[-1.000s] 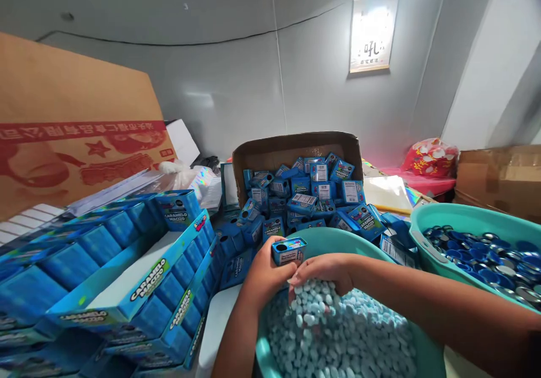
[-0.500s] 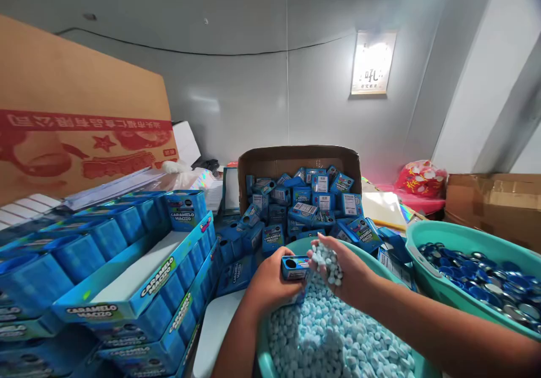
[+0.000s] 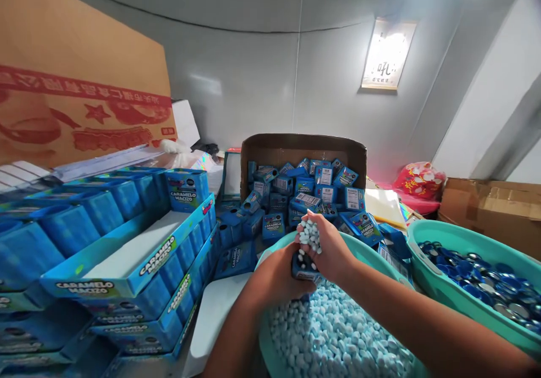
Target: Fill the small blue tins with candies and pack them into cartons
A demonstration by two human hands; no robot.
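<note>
My left hand (image 3: 281, 274) is wrapped round a small blue candy box (image 3: 305, 274), tilted, with its dark round opening facing up. Cupped just above it, my right hand (image 3: 327, 245) holds a handful of pale blue candies (image 3: 310, 234). A few of them are dropping at the box's opening. Both hands are over a turquoise basin (image 3: 265, 344) heaped with the same loose candies (image 3: 338, 333). My left fingers are partly hidden behind the box and the right hand.
Left stand stacked blue display trays (image 3: 139, 279) with boxes. Behind the basin, a cardboard carton (image 3: 304, 141) lies with many blue boxes (image 3: 273, 227) spilling out. A second turquoise basin (image 3: 426, 234) at right holds blue and silver lids (image 3: 477, 276). A white board (image 3: 211, 316) lies left of my forearm.
My right hand has moved left over the box and tipped, and candies now fall at its opening. My left hand has turned the box's opening upward. The view has shifted slightly.
</note>
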